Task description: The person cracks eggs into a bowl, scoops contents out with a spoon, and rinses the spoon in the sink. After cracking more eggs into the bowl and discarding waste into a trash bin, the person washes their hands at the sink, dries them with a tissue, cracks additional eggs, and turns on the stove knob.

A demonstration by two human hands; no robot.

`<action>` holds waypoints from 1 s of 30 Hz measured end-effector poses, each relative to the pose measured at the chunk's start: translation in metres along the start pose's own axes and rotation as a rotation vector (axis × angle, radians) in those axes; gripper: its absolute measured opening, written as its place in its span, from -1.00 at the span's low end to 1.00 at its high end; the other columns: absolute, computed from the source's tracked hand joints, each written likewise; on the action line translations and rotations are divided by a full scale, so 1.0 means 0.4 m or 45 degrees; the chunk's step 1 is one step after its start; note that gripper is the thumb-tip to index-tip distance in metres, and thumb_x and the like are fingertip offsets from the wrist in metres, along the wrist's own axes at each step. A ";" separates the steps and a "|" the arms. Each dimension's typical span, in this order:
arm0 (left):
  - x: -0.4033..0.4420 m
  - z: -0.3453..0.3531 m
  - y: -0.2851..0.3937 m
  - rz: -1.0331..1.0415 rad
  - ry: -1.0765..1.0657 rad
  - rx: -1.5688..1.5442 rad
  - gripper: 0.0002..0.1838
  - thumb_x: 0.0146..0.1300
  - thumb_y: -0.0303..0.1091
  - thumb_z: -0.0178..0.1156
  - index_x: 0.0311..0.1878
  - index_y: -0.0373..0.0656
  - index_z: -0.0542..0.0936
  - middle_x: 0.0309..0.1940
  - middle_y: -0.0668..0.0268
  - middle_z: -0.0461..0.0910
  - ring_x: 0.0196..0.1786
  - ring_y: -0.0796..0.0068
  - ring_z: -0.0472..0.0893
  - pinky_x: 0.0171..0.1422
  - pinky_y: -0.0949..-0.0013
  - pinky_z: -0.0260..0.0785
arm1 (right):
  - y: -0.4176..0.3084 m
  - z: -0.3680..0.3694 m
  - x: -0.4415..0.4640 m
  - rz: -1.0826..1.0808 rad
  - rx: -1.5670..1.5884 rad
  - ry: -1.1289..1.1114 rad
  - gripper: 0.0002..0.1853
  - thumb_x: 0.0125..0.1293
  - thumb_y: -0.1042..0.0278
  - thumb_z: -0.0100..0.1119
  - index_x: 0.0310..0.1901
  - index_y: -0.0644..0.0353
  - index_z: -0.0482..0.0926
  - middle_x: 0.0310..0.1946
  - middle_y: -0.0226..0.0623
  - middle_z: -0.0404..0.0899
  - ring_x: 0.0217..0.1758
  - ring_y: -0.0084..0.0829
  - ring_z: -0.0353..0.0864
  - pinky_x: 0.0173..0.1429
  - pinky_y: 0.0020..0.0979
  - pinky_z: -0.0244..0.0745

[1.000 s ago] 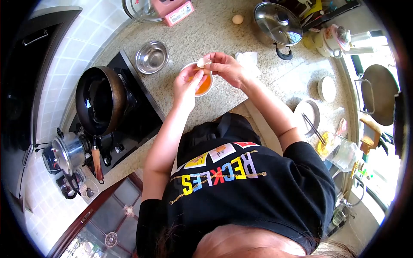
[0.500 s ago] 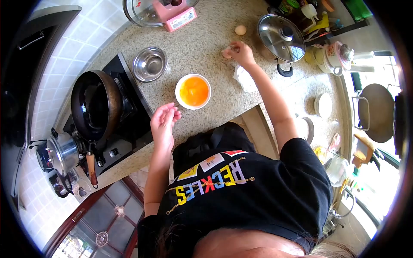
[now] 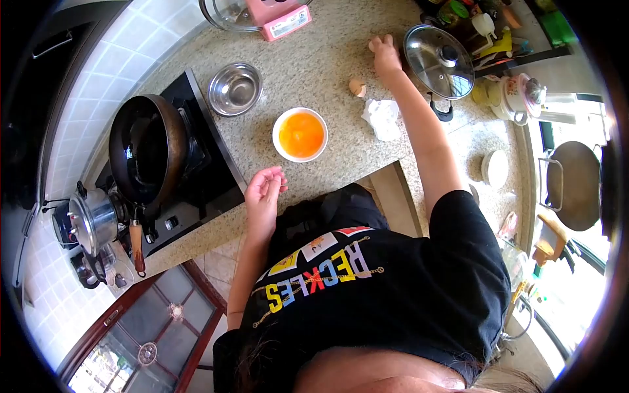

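A white bowl [image 3: 300, 135] of orange-yellow raw egg stands on the speckled counter. Just below it, near the counter's front edge, my left hand [image 3: 265, 190] is empty, with its fingers loosely curled and apart. My right hand [image 3: 386, 55] reaches to the far side, left of the lidded pot, its fingers curled round the whole egg [image 3: 371, 46], of which only a sliver shows. Broken eggshell [image 3: 358, 87] lies on the counter below my right hand. Beside the shell is a crumpled white tissue or bag [image 3: 382, 119].
A steel bowl [image 3: 235, 90] stands left of the white bowl. The black wok [image 3: 147, 150] sits on the stove, with a pressure cooker [image 3: 94, 219] nearby. At the back are a pink scale [image 3: 286, 21] and a glass-lidded pot [image 3: 438, 61]. A white lid or dish [image 3: 495, 168] lies right.
My hands have parted from over the bowl. My right hand set the eggshell down, let go, and moved farther back to the whole egg. My left hand drew back towards the counter's edge.
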State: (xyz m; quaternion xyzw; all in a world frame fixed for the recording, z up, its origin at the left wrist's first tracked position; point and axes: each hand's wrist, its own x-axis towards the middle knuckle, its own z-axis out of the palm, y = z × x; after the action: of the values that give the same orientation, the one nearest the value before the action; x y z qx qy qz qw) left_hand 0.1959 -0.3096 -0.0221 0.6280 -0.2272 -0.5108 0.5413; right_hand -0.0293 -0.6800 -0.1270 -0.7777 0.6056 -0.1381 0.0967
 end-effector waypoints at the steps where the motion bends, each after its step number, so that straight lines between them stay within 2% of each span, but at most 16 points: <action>1: 0.000 -0.005 -0.008 -0.013 -0.012 0.008 -0.82 0.34 -0.48 0.06 -0.04 -0.32 0.50 -0.24 0.28 0.55 -0.19 0.55 0.55 -0.08 0.48 0.44 | -0.002 -0.001 -0.001 -0.010 -0.048 -0.020 -0.64 0.18 0.49 0.11 0.03 0.05 0.38 0.04 0.00 0.32 0.06 0.05 0.46 0.06 -0.11 0.49; 5: -0.004 -0.009 -0.010 -0.018 -0.044 0.052 -0.80 0.34 -0.45 0.06 -0.04 -0.31 0.51 -0.23 0.27 0.57 -0.20 0.53 0.55 -0.08 0.46 0.44 | -0.021 0.012 -0.008 -0.005 -0.050 -0.012 -0.65 0.21 0.57 -0.02 0.05 0.12 0.39 -0.02 0.04 0.39 0.06 0.09 0.43 0.06 -0.12 0.47; 7: -0.007 -0.013 -0.011 -0.008 -0.069 0.047 -0.80 0.34 -0.45 0.07 -0.04 -0.31 0.51 -0.23 0.27 0.57 -0.19 0.53 0.56 -0.07 0.46 0.45 | -0.058 -0.020 -0.031 0.055 -0.139 0.094 -0.60 0.20 0.36 0.17 0.08 0.17 0.37 -0.08 -0.07 0.47 0.02 0.00 0.51 0.05 -0.15 0.52; 8: -0.004 -0.016 -0.011 0.007 -0.093 0.041 -0.80 0.34 -0.45 0.07 -0.03 -0.31 0.51 -0.23 0.27 0.57 -0.18 0.53 0.56 -0.07 0.45 0.45 | -0.065 -0.035 -0.045 0.061 -0.138 0.098 -0.60 0.20 0.36 0.17 0.08 0.17 0.37 -0.08 -0.07 0.47 0.02 0.00 0.51 0.05 -0.15 0.52; 10: 0.002 -0.027 -0.026 0.021 -0.127 0.042 -0.80 0.34 -0.45 0.07 -0.04 -0.31 0.51 -0.23 0.28 0.57 -0.18 0.53 0.56 -0.06 0.45 0.45 | -0.073 -0.067 -0.090 0.187 0.789 -0.059 -0.58 0.28 0.28 0.14 0.11 0.27 0.38 -0.06 -0.08 0.52 -0.06 -0.13 0.58 0.04 -0.26 0.54; 11: 0.003 -0.032 -0.034 0.031 -0.153 0.043 -0.81 0.34 -0.44 0.08 -0.04 -0.31 0.51 -0.23 0.28 0.57 -0.19 0.53 0.56 -0.05 0.45 0.45 | -0.086 -0.090 -0.128 0.359 1.668 -0.278 -0.56 0.35 0.21 0.11 0.12 0.35 0.38 -0.05 -0.07 0.53 -0.10 -0.25 0.61 0.06 -0.36 0.55; 12: 0.002 -0.036 -0.038 0.026 -0.169 0.048 -0.81 0.34 -0.44 0.08 -0.04 -0.31 0.51 -0.23 0.28 0.57 -0.19 0.53 0.56 -0.05 0.45 0.45 | -0.106 -0.138 -0.174 0.456 2.220 -0.498 -0.54 0.40 0.19 0.04 0.14 0.41 0.34 -0.01 -0.04 0.50 -0.04 -0.29 0.59 0.09 -0.42 0.56; 14: 0.005 -0.040 -0.042 -0.013 -0.243 0.080 -0.82 0.34 -0.44 0.09 -0.06 -0.30 0.51 -0.24 0.30 0.56 -0.20 0.55 0.56 -0.04 0.46 0.45 | -0.123 -0.189 -0.257 0.399 2.632 -0.732 -0.52 0.41 0.17 -0.01 0.18 0.40 0.29 0.04 -0.01 0.47 0.01 -0.28 0.57 0.12 -0.43 0.55; 15: 0.004 -0.040 -0.042 -0.021 -0.261 0.087 -0.82 0.34 -0.44 0.09 -0.06 -0.30 0.51 -0.24 0.30 0.56 -0.20 0.55 0.56 -0.04 0.46 0.45 | -0.126 -0.201 -0.293 0.411 2.636 -0.709 -0.52 0.41 0.17 -0.01 0.18 0.40 0.29 0.04 -0.01 0.47 0.01 -0.28 0.57 0.12 -0.43 0.55; 17: 0.005 -0.040 -0.039 -0.011 -0.341 0.157 -0.84 0.34 -0.46 0.09 -0.07 -0.30 0.52 -0.26 0.32 0.56 -0.21 0.59 0.56 -0.04 0.49 0.45 | -0.130 -0.219 -0.368 0.219 2.870 -0.893 -0.49 0.40 0.12 -0.01 0.19 0.38 0.29 0.07 -0.01 0.46 -0.01 -0.36 0.56 0.06 -0.50 0.55; 22: 0.010 -0.052 -0.055 -0.005 -0.530 0.207 -0.84 0.34 -0.47 0.09 -0.07 -0.30 0.52 -0.26 0.33 0.56 -0.21 0.60 0.56 -0.04 0.51 0.44 | -0.156 -0.259 -0.573 0.386 2.634 -0.563 -0.53 0.34 0.12 0.11 0.11 0.33 0.40 -0.03 -0.14 0.54 -0.11 -0.49 0.56 -0.06 -0.58 0.51; 24: 0.007 -0.063 -0.069 0.034 -0.563 0.244 -0.85 0.33 -0.48 0.10 -0.09 -0.32 0.53 -0.31 0.34 0.58 -0.27 0.64 0.57 -0.11 0.54 0.47 | -0.149 -0.229 -0.670 0.607 2.121 -0.278 -0.56 0.35 0.19 0.12 0.12 0.32 0.40 -0.11 -0.21 0.55 -0.20 -0.53 0.54 -0.14 -0.56 0.51; 25: 0.003 -0.071 -0.072 0.016 -0.593 0.250 -0.85 0.32 -0.48 0.11 -0.10 -0.31 0.54 -0.30 0.33 0.58 -0.26 0.64 0.57 -0.11 0.54 0.48 | -0.132 -0.191 -0.720 0.567 1.831 -0.213 -0.59 0.31 0.21 0.19 0.08 0.29 0.45 -0.20 -0.33 0.57 -0.27 -0.60 0.53 -0.19 -0.58 0.48; 26: 0.001 -0.081 -0.078 0.011 -0.612 0.254 -0.85 0.32 -0.48 0.11 -0.10 -0.31 0.54 -0.30 0.33 0.58 -0.26 0.64 0.57 -0.11 0.54 0.48 | -0.136 -0.163 -0.763 0.648 1.381 -0.083 -0.57 0.25 0.26 0.26 0.07 0.30 0.45 -0.22 -0.37 0.56 -0.28 -0.63 0.52 -0.22 -0.61 0.46; 28: -0.002 -0.102 -0.097 0.001 -0.652 0.259 -0.85 0.32 -0.49 0.11 -0.09 -0.30 0.54 -0.30 0.33 0.58 -0.27 0.64 0.57 -0.12 0.55 0.47 | -0.094 -0.069 -0.856 0.699 1.080 0.090 -0.49 0.07 0.17 0.40 0.00 0.27 0.51 -0.24 -0.30 0.60 -0.26 -0.51 0.57 -0.12 -0.49 0.49; 30: -0.002 -0.115 -0.102 -0.019 -0.669 0.250 -0.85 0.32 -0.49 0.10 -0.09 -0.30 0.54 -0.30 0.33 0.58 -0.27 0.64 0.57 -0.13 0.55 0.47 | -0.127 -0.083 -0.897 0.595 0.808 0.235 -0.53 0.05 0.29 0.41 0.00 0.22 0.50 -0.21 -0.24 0.54 -0.28 -0.44 0.58 -0.17 -0.43 0.53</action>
State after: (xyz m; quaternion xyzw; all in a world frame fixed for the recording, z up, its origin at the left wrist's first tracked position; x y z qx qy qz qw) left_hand 0.2256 -0.2755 -0.0640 0.5251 -0.4035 -0.6355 0.3968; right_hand -0.0757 -0.3191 -0.1145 -0.5350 0.6995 -0.3618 0.3059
